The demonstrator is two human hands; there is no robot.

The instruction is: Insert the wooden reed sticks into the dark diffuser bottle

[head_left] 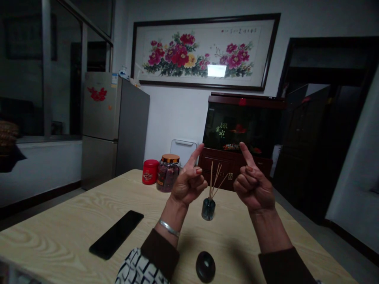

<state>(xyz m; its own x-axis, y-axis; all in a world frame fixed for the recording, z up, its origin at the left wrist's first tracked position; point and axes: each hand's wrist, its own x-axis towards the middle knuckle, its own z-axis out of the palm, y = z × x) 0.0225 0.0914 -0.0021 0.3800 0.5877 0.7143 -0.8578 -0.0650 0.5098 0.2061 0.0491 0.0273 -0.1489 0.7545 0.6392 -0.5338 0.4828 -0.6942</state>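
My left hand (189, 181) and my right hand (253, 183) are raised above the wooden table (68, 221), palms toward me. On each, the index finger points up and the other fingers are curled into the palm; nothing is in them. Between the two hands, further back on the table, stands a small dark glass reed diffuser (209, 207) with several thin sticks. A silver bangle sits on my left wrist. A small dark round lid-like object (205, 266) lies on the table near me, under my forearms.
A black phone (116, 234) lies face down at the left. A red tin (150, 171) and a glass jar with a copper lid (168, 172) stand at the far edge. Behind are a fridge (114, 122), a fish tank cabinet (241, 130) and a folding chair (183, 152).
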